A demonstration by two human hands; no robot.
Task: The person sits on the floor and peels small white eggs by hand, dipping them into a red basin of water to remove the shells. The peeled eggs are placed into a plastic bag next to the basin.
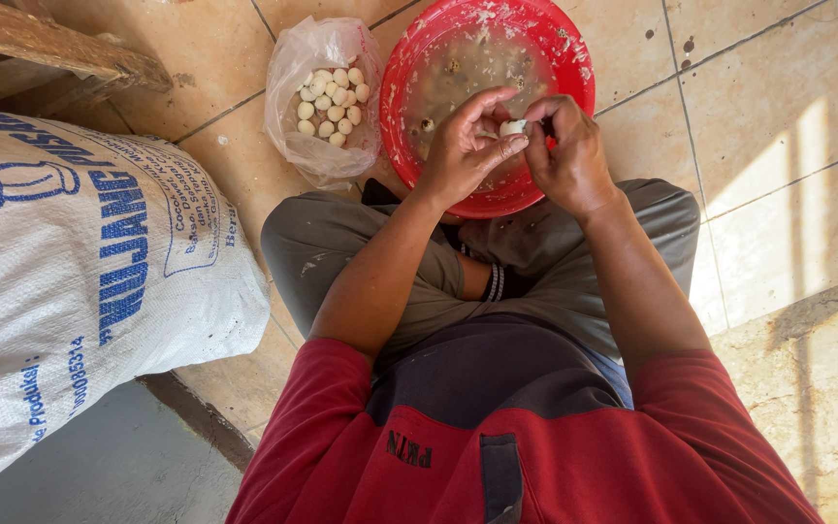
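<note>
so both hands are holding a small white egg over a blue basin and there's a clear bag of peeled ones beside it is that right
Not quite: the basin is red, not blue, as the head view shows. The left hand and right hand do hold a small white egg over it, with the clear bag beside it.

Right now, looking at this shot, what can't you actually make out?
Head view only:
- Small white egg: mostly covered by the fingers of the left hand and right hand.
- Red basin: far rim cut off by the top edge, near rim behind both hands.
- White sack: cut off at the left edge.
</note>
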